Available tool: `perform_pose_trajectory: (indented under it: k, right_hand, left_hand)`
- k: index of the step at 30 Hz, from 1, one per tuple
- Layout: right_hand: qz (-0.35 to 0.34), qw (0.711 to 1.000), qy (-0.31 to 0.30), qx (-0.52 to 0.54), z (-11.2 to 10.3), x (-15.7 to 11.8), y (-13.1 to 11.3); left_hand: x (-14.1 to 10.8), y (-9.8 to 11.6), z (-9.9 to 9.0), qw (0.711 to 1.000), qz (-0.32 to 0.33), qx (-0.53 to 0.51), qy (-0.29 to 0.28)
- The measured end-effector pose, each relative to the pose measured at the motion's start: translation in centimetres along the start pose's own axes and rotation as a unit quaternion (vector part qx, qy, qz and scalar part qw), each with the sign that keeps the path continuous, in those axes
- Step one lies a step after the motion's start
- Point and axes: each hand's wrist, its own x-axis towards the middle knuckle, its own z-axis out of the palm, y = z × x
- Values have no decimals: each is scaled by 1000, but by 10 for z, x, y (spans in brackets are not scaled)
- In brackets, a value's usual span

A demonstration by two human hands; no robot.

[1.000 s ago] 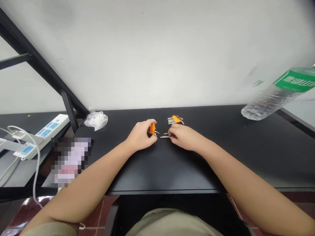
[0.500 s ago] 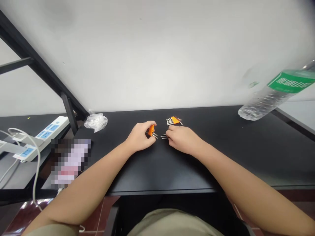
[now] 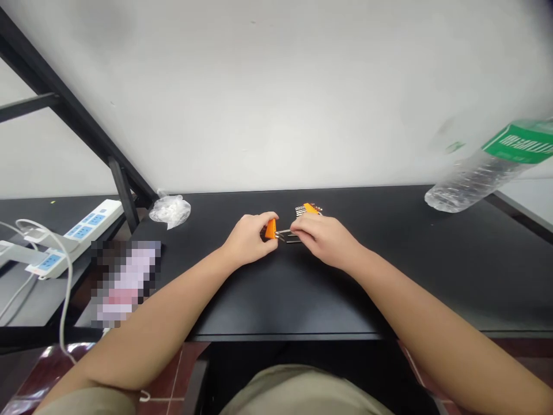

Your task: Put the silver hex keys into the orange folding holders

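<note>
Between the thumb and fingers of my left hand is an orange holder, with a few metal keys sticking out of its right side. My right hand pinches a thin metal key, whose far end reaches the holder's right side. Beneath my right fingers, loose metal keys lie on the black table, partly hidden. Just behind that hand rests a second orange holder with several metal keys in it, its lower part covered by the hand.
A crumpled clear plastic bag lies at the table's back left. Further left are a white power strip with cables and a blurred-out flat object. A clear bottle with a green label is at the right.
My right hand has lifted a key from the loose ones and brought it to the holder. My left hand has turned the holder slightly, its keys now pointing more to the right.
</note>
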Motion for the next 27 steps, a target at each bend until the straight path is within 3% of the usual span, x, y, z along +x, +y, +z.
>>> perform_pose_trajectory:
  k: [6, 21, 27]
  right_hand:
    - [1, 1000, 24, -1, -1, -1, 0]
    - [-78, 993, 60, -66, 4, -2, 0]
    - [-66, 993, 55, -82, 4, -1, -6]
  left_hand:
    - [0, -1, 1, 1000, -11, 14, 7]
    - [-1, -1, 2, 998, -4, 62, -1]
    - [-1, -3, 2, 997, 9, 78, -1]
